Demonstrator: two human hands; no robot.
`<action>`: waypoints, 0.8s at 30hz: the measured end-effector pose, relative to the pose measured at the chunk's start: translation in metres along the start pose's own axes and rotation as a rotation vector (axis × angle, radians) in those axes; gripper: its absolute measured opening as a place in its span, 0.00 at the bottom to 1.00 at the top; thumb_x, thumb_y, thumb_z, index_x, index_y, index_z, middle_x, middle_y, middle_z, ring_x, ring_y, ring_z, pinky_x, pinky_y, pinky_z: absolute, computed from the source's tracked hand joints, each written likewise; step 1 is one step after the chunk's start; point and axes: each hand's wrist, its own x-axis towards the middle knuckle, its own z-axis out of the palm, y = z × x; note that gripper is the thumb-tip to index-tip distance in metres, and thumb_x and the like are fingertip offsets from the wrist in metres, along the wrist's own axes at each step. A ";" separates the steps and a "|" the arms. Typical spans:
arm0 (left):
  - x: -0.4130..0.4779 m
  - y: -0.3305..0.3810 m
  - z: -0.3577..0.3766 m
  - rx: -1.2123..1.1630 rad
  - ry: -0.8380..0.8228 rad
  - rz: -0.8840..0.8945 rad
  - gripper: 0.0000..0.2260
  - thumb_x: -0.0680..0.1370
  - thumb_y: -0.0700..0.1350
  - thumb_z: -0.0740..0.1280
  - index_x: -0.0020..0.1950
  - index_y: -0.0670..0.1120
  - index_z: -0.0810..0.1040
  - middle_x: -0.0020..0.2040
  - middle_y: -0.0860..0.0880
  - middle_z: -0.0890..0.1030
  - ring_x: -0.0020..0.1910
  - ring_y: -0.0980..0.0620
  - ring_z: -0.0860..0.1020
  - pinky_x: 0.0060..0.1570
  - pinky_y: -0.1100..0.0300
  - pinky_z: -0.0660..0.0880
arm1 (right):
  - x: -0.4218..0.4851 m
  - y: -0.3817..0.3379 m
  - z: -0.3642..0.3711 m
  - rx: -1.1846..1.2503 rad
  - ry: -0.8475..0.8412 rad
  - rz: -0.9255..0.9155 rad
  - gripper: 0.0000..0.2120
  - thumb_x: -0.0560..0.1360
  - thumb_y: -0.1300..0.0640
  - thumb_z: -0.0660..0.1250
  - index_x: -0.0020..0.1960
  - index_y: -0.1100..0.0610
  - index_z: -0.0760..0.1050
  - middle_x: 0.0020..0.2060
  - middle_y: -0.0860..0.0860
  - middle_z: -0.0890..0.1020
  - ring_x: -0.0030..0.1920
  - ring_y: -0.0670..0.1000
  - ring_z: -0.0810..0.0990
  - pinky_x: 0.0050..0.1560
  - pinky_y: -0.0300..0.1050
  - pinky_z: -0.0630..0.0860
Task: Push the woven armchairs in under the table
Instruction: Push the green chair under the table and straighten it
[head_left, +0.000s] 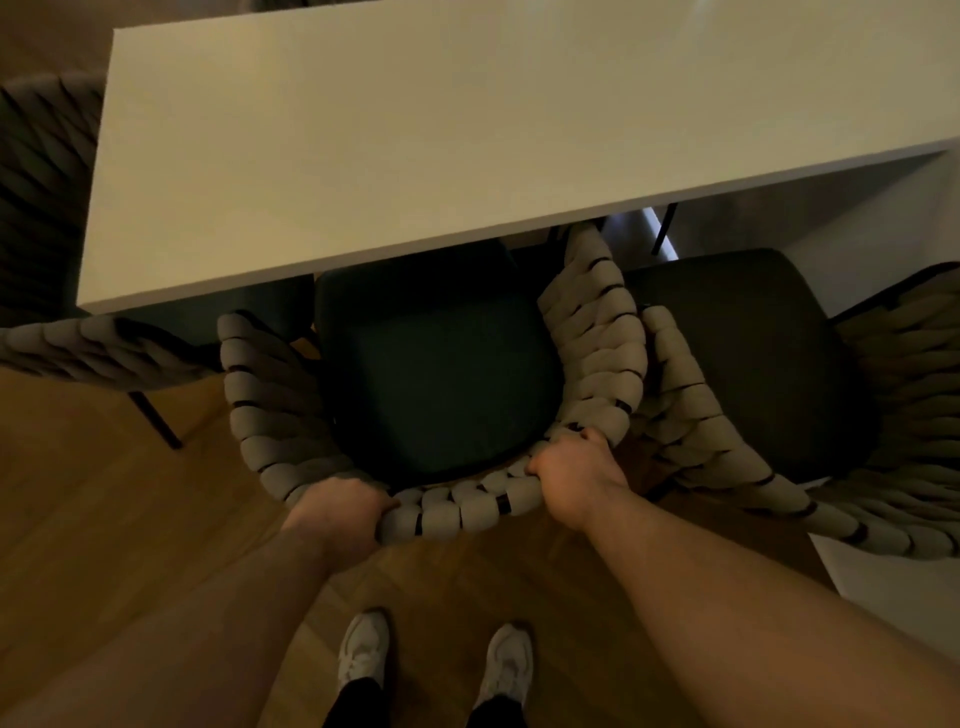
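The woven armchair stands just ahead of my fingers, its dark seat partly under the white table. My left hand and right hand both curl tight round its braided back rim. A second armchair crowds close beyond my right hand; a third armchair stands beyond my left.

The left grip and right grip both curl round the woven backrest of the middle armchair, whose dark seat front lies under the near long edge of the white desk. A second armchair stands just beside it toward the desk's right end, its whole seat in sight. A third armchair sits by the near left corner.
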 end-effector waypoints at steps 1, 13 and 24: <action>0.000 0.000 0.000 0.008 0.004 -0.003 0.16 0.79 0.59 0.60 0.66 0.64 0.77 0.58 0.55 0.81 0.57 0.51 0.79 0.58 0.51 0.78 | 0.000 0.000 -0.001 -0.010 0.007 -0.001 0.15 0.80 0.57 0.66 0.63 0.43 0.80 0.58 0.49 0.81 0.64 0.55 0.75 0.75 0.63 0.62; -0.013 -0.004 0.009 0.081 0.001 0.043 0.19 0.82 0.55 0.60 0.73 0.64 0.73 0.61 0.54 0.81 0.60 0.50 0.79 0.56 0.53 0.76 | -0.010 -0.015 0.022 -0.012 0.016 0.017 0.15 0.80 0.57 0.65 0.64 0.45 0.79 0.58 0.49 0.81 0.63 0.55 0.75 0.74 0.63 0.61; -0.013 -0.005 0.013 0.055 0.011 0.019 0.19 0.81 0.57 0.60 0.73 0.68 0.71 0.60 0.57 0.81 0.59 0.53 0.79 0.56 0.53 0.77 | -0.013 -0.017 0.020 -0.024 0.013 0.007 0.14 0.80 0.55 0.65 0.65 0.47 0.79 0.58 0.51 0.81 0.63 0.55 0.75 0.72 0.62 0.64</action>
